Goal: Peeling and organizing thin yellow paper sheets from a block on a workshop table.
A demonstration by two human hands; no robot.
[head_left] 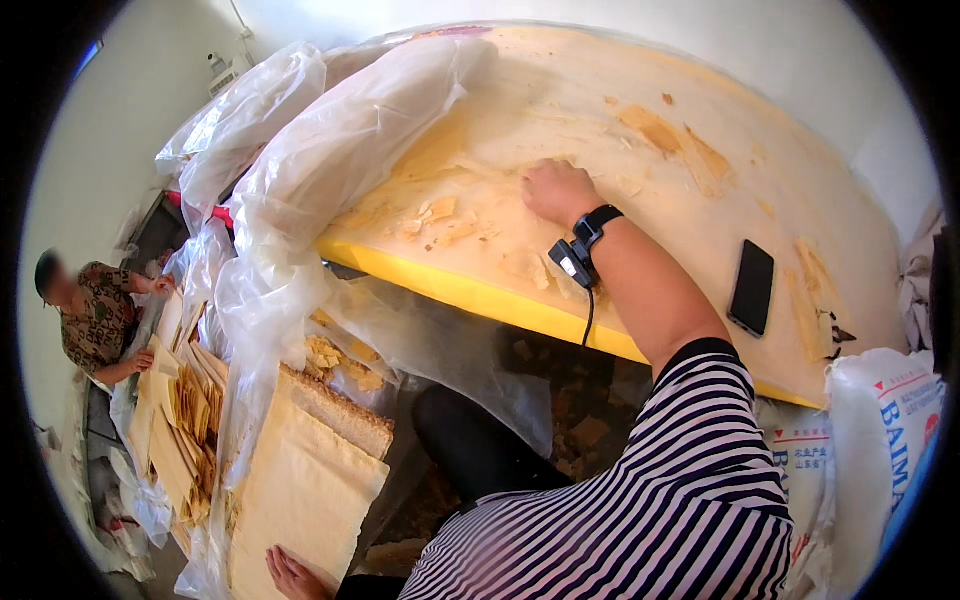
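Note:
My right hand (560, 190) is closed on the pale tabletop (560, 90), its fingers curled under. Whether anything is inside it I cannot see. Thin yellow flakes (438, 212) lie to its left. On that wrist sit a black strap and a small device (572, 262) with a cable. Low in the picture, my left hand (292, 574) lies with outstretched fingers on the near end of a stack of thin pale-yellow sheets (305, 475). The stack's far side shows a rough, crumbly edge.
Crumpled clear plastic sheeting (340, 140) covers the table's left end. Farther left, a person (100, 315) handles another pile of sheets (185, 420). A black phone (752, 288) and larger flakes (680, 140) lie on the table. White printed sacks (870, 430) stand at the right.

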